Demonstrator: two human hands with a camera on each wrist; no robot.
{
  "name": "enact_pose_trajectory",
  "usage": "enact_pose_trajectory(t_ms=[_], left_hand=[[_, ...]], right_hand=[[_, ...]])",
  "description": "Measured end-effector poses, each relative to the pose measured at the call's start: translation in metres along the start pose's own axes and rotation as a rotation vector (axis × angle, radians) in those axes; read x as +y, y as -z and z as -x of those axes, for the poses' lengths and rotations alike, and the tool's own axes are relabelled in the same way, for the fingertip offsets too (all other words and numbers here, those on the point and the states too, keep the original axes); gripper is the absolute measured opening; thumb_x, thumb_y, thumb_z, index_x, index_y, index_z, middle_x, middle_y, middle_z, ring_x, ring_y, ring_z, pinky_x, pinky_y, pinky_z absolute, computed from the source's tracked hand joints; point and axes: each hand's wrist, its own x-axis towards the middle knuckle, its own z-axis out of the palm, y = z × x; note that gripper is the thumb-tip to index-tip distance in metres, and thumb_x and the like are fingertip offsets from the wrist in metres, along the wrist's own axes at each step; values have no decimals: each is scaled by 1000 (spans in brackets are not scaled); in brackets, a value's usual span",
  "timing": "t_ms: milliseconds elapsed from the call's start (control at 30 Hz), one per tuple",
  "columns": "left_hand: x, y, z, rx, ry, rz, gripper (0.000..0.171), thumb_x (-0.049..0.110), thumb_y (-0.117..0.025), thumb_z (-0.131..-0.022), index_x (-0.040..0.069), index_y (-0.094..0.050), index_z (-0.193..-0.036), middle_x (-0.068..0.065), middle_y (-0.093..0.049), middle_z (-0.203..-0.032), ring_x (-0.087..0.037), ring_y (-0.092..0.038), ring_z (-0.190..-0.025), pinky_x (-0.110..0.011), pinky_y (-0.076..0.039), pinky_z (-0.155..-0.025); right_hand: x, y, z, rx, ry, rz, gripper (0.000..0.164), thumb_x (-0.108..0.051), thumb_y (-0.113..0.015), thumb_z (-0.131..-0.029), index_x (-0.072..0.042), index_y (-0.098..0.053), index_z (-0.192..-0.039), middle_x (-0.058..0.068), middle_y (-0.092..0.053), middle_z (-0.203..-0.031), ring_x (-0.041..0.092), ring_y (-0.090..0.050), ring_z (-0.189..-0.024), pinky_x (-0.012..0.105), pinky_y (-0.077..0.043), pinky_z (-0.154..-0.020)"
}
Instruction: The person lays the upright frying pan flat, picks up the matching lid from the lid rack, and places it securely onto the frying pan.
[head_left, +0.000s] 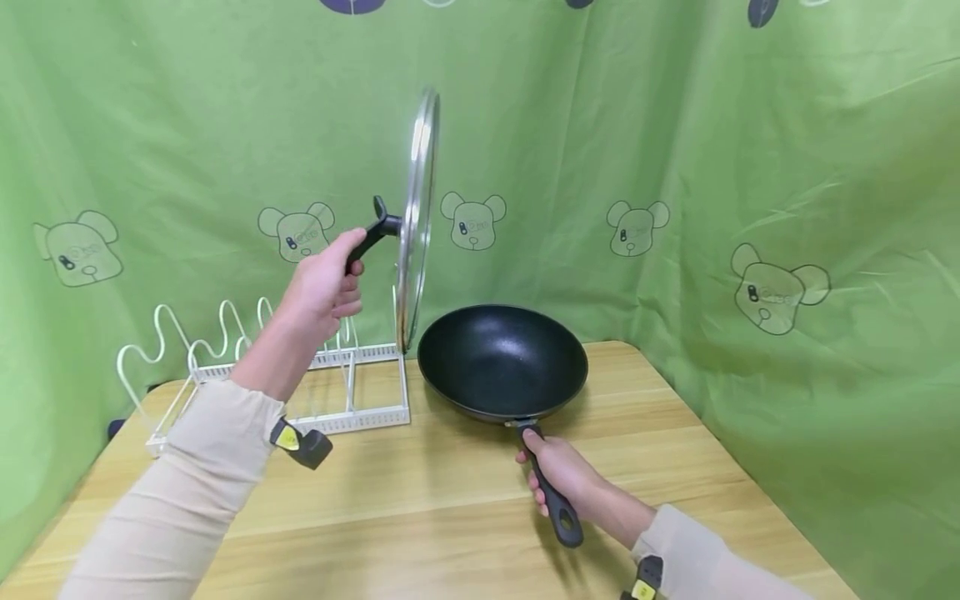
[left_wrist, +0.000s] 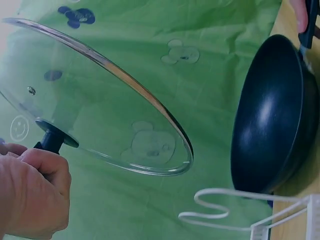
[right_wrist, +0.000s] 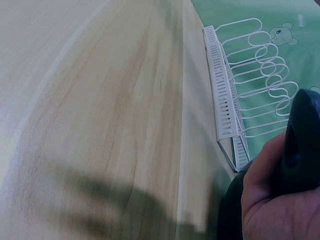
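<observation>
My left hand (head_left: 327, 279) grips the black handle of a glass pot lid (head_left: 420, 217) with a metal rim. The lid stands nearly upright in the air, its lower edge by the right end of a white rack in the head view. In the left wrist view the clear glass of the lid (left_wrist: 115, 110) tilts across the green curtain. A black wok (head_left: 502, 358) is at the back of the table, its inside facing up. My right hand (head_left: 562, 475) holds the wok's long black handle, thumb along the top.
The white wire rack (head_left: 378, 417) with wavy dividers stands on the left of the wooden table (head_left: 450, 517). A green curtain (head_left: 540, 167) with bear prints hangs behind and along the right side.
</observation>
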Motion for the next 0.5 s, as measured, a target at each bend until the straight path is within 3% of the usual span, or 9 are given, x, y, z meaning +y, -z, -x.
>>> enact_pose_trajectory(t_ms=[500], left_hand=[[-36,-41,-10,-39,47,-140,39,45,-62,-99,11,-53,-83,12,-34,-51,-3,-24,-42,-17,-21,-41]], right_hand=[[1,1,-1,-7,2,-2,46,-45,-35,-108,-3,-52,-114,1,-47,-63,12,-42,-46,26,-43,-40]])
